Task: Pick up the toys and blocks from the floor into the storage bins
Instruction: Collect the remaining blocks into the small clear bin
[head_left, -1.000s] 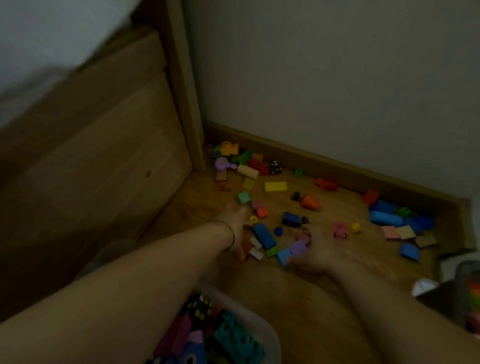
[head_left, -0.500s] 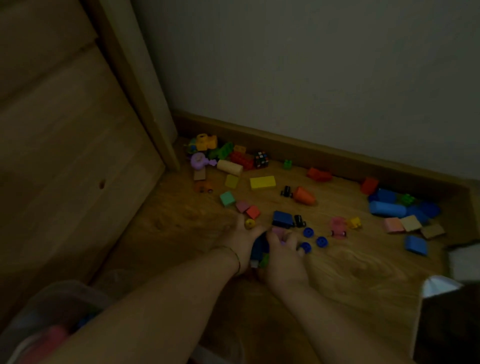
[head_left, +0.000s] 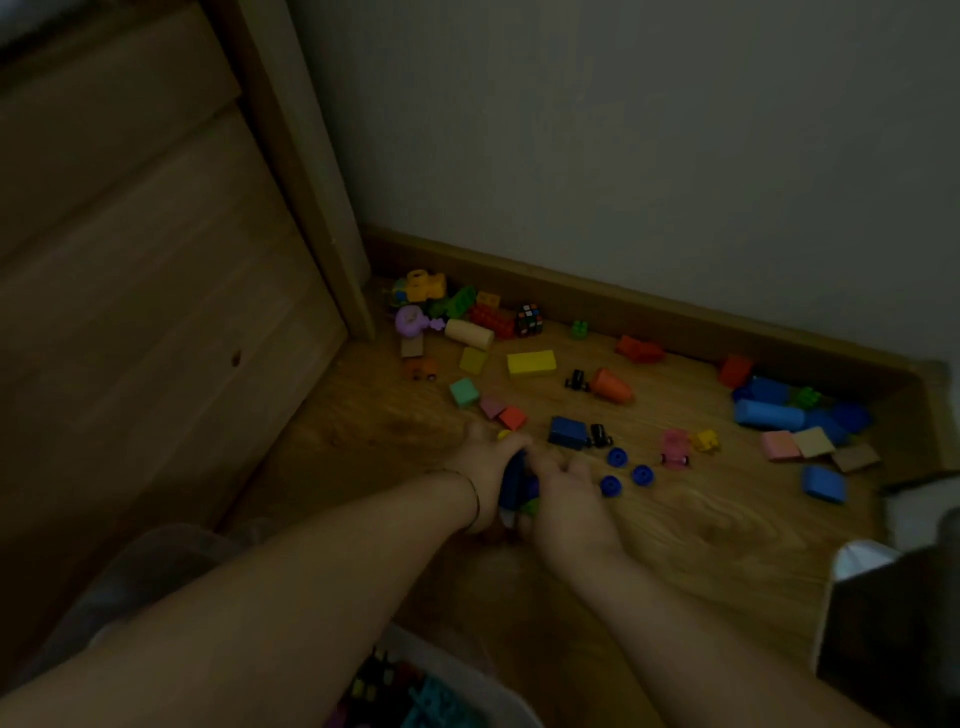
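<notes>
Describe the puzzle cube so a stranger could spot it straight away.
Start at the floor corner where the wooden post meets the baseboard. Follow the baseboard rightward past the red studded brick; the puzzle cube sits just beyond it. It alone is black with a grid of small multicoloured squares.

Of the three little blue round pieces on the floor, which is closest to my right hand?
The lowest blue disc, just beside the right hand; the upper disc and the rightmost disc lie farther off.
</notes>
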